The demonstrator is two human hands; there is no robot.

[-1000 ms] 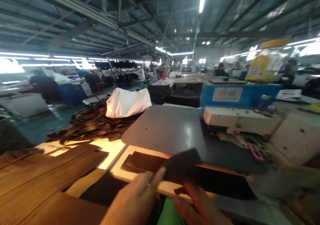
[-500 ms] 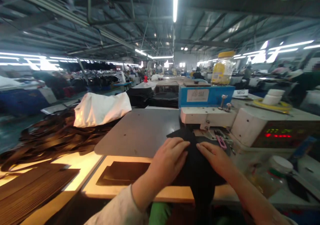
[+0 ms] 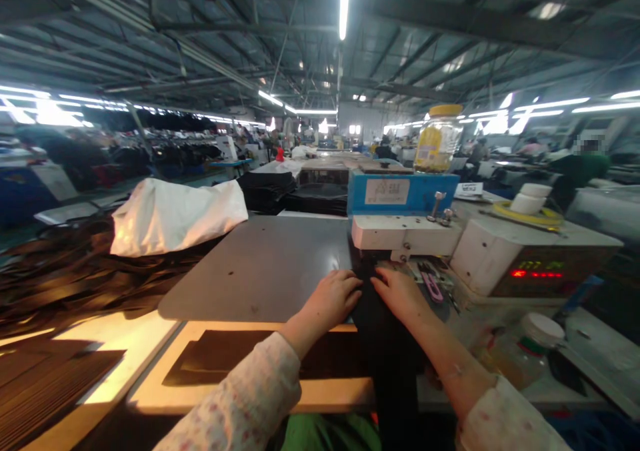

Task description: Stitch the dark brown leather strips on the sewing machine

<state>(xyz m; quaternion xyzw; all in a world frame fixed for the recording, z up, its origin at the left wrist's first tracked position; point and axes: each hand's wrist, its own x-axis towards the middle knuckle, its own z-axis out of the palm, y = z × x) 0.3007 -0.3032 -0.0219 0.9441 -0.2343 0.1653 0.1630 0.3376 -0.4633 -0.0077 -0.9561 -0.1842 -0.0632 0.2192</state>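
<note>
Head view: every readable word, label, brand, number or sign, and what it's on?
"177", green, on the display; the digits after it and the red row: too blurred.
White label on the blue box: unreadable.
Jar label: unreadable.
White card behind the box: too small.

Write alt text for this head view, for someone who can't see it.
A left hand and a right hand at the edges of a long black piece leading to a blue-and-white machine. To the left, a white cloth lies on dark strips.
</note>
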